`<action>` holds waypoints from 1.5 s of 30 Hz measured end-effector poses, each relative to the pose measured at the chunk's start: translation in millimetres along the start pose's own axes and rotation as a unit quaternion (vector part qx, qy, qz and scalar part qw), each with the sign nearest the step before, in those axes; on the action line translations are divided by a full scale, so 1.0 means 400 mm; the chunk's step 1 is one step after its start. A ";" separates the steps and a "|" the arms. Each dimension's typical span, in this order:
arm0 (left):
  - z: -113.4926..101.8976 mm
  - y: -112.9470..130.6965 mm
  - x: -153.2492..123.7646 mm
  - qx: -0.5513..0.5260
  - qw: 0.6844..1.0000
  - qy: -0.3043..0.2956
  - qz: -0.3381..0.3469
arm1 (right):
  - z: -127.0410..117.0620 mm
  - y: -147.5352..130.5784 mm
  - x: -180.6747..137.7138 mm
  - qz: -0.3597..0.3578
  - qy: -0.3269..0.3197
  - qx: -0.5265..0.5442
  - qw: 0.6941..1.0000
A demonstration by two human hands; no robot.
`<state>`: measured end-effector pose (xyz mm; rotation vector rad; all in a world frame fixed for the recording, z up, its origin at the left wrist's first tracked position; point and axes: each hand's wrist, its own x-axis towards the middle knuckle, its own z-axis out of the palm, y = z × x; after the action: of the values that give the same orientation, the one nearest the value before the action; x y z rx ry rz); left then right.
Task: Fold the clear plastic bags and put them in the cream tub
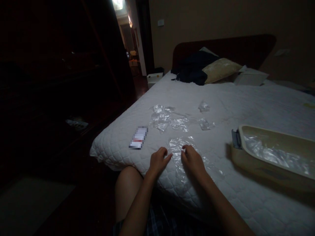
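A clear plastic bag lies spread out and crinkled on the white quilted bed, in front of me. At its left edge is my left hand, its fingers loosely bent and the thumb apart from them. My right hand reaches over the bag's right side, fingers curved and thumb apart, the fingertips at the plastic. Neither hand shows a firm grip on it. Farther up the bed lies a loose group of crumpled clear bags. Two small folded clear bags, one nearer and one farther, lie right of that group.
A beige plastic bin with a grey handle clip holds more clear plastic at the right. A phone with a blurred screen lies on the bed at left. Pillows and dark cloth are by the headboard.
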<state>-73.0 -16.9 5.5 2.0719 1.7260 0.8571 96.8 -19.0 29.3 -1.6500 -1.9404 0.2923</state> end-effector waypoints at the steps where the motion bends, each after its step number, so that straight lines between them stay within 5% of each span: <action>1: 0.000 0.000 -0.001 0.003 1.000 -0.001 0.002 | -0.002 -0.007 0.003 -0.005 -0.011 0.007 1.000; 5: 0.000 0.002 -0.004 0.012 1.000 0.004 -0.003 | 0.003 -0.029 0.010 -0.028 -0.066 -0.002 0.997; 14: 0.003 0.004 -0.006 0.072 0.995 -0.034 0.063 | 0.023 -0.018 0.016 -0.016 -0.084 -0.138 0.987; 18: 0.008 0.006 -0.008 0.091 0.993 -0.032 0.064 | 0.004 0.005 0.016 -0.012 -0.067 -0.119 0.991; 27: -0.002 0.025 -0.015 0.059 0.998 0.009 0.036 | -0.128 0.240 0.004 0.109 0.031 0.071 0.991; 31: 0.009 0.102 -0.025 0.049 0.997 0.015 0.062 | -0.132 0.330 -0.013 0.159 0.068 0.246 0.954; 39: 0.149 0.366 -0.055 0.155 0.919 -0.127 0.339 | -0.113 0.349 -0.024 0.165 0.097 0.326 0.926; 45: 0.223 0.435 -0.054 0.209 0.906 -0.137 0.341 | -0.102 0.366 -0.022 0.199 0.098 0.409 0.885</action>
<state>115.6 -64.7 33.2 2.9937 1.0903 0.3159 241.9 -4.0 -14.7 -1.3824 -1.0563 0.9214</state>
